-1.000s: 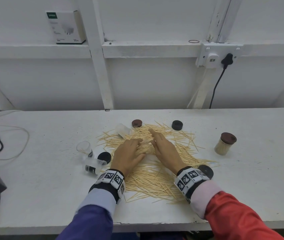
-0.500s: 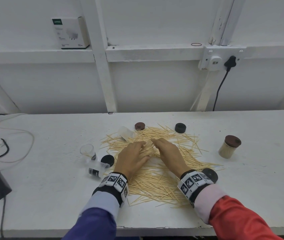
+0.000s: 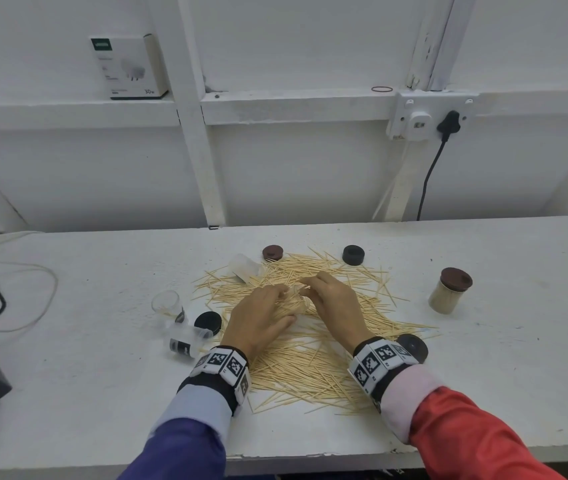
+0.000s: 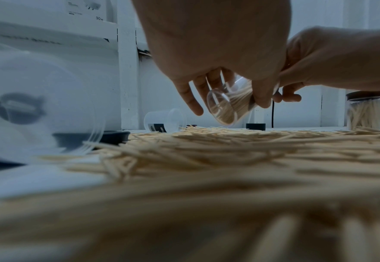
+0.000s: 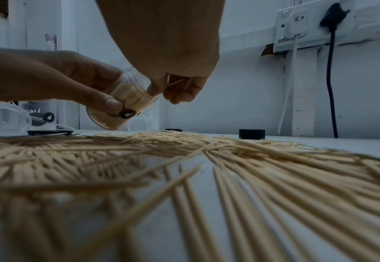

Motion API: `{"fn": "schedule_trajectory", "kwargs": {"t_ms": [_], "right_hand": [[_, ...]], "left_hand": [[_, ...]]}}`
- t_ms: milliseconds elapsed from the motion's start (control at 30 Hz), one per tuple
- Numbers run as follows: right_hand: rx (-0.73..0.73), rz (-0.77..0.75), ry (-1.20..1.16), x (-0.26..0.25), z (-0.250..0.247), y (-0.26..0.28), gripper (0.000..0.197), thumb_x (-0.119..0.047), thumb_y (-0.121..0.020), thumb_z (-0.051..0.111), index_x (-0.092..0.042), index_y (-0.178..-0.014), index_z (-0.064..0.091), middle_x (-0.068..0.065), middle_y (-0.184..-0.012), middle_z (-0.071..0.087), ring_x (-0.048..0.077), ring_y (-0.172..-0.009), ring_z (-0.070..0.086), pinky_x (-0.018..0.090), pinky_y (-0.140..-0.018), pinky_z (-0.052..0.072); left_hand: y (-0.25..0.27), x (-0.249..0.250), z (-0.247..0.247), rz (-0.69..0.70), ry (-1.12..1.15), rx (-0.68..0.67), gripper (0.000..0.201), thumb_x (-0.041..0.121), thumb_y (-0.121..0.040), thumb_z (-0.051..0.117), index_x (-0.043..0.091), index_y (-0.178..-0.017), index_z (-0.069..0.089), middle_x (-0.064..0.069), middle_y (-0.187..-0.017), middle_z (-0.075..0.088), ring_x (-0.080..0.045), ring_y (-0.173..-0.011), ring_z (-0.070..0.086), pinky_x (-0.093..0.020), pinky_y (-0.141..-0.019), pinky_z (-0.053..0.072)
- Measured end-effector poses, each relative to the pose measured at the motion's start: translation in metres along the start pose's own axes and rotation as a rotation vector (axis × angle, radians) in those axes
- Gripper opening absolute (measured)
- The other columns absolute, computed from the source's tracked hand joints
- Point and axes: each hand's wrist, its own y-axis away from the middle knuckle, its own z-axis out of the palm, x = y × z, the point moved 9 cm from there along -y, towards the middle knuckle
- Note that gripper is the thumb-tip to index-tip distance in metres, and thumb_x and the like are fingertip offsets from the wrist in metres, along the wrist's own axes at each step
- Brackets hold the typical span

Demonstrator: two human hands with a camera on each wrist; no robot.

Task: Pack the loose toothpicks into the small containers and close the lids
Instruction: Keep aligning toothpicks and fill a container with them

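Note:
A wide heap of loose toothpicks (image 3: 310,362) covers the middle of the white table (image 3: 483,393). Just above the heap my left hand (image 3: 272,306) grips a small clear container (image 5: 126,99), tilted and largely filled with toothpicks. The same container (image 4: 229,104) shows its round base in the left wrist view. My right hand (image 3: 317,289) is at the container's mouth, fingers curled, pinching a few toothpicks (image 5: 175,82). A filled container with a brown lid (image 3: 450,294) stands at the right.
Empty clear containers are at the left: one upright (image 3: 168,304), one on its side (image 3: 187,341), another lying behind the heap (image 3: 242,266). Loose lids lie around: brown (image 3: 273,252), black (image 3: 353,255), black (image 3: 208,323), dark (image 3: 412,348). Cables (image 3: 16,289) lie far left.
My right hand's fingers went from lying flat on the heap to curled at the container's mouth. Both hands drew together, with the container tilted between them.

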Motion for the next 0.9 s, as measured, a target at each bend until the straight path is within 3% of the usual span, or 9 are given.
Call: {"fn": "schedule_trajectory", "kwargs": {"t_ms": [267, 367, 633, 767, 900], "right_hand": [[0.002, -0.022, 0.018, 0.0, 0.004, -0.001, 0.024, 0.007, -0.081, 0.069, -0.004, -0.102, 0.07, 0.004, -0.082, 0.059, 0.019, -0.067, 0.056, 0.033, -0.048, 0.049], [-0.003, -0.026, 0.013, 0.0, 0.005, 0.0, 0.026, 0.009, -0.079, 0.069, -0.004, -0.101, 0.071, 0.004, -0.082, 0.059, 0.018, -0.068, 0.055, 0.03, -0.048, 0.047], [0.018, -0.047, -0.071, -0.004, 0.0, -0.001, 0.016, 0.005, -0.082, 0.069, -0.003, -0.096, 0.07, 0.005, -0.085, 0.066, 0.019, -0.072, 0.064, 0.031, -0.057, 0.054], [0.032, -0.059, -0.041, -0.006, -0.002, 0.0, 0.008, -0.004, -0.082, 0.072, -0.009, -0.088, 0.069, -0.001, -0.081, 0.066, 0.014, -0.068, 0.062, 0.031, -0.049, 0.052], [0.032, -0.072, -0.024, -0.01, -0.006, 0.001, 0.007, -0.011, -0.081, 0.075, -0.015, -0.084, 0.07, -0.005, -0.079, 0.062, 0.01, -0.061, 0.055, 0.023, -0.042, 0.042]], "left_hand": [[0.0, 0.001, -0.002, -0.013, 0.003, 0.003, 0.056, 0.045, -0.088, 0.064, 0.021, -0.136, 0.048, 0.006, -0.123, 0.059, -0.011, -0.113, 0.053, -0.029, -0.089, 0.046], [0.0, 0.001, -0.002, -0.017, 0.005, 0.001, 0.056, 0.045, -0.087, 0.065, 0.022, -0.136, 0.048, 0.007, -0.123, 0.059, -0.01, -0.113, 0.053, -0.028, -0.088, 0.046], [0.001, 0.0, -0.002, -0.024, -0.005, 0.002, 0.055, 0.044, -0.087, 0.066, 0.022, -0.134, 0.05, 0.008, -0.121, 0.059, -0.01, -0.112, 0.053, -0.03, -0.088, 0.047], [0.001, 0.001, -0.003, -0.029, -0.008, -0.002, 0.054, 0.044, -0.087, 0.065, 0.023, -0.134, 0.049, 0.009, -0.122, 0.059, -0.01, -0.113, 0.053, -0.029, -0.087, 0.046], [0.001, 0.0, -0.003, -0.046, -0.002, -0.009, 0.054, 0.045, -0.088, 0.064, 0.024, -0.135, 0.048, 0.01, -0.123, 0.058, -0.009, -0.113, 0.052, -0.029, -0.088, 0.047]]}}
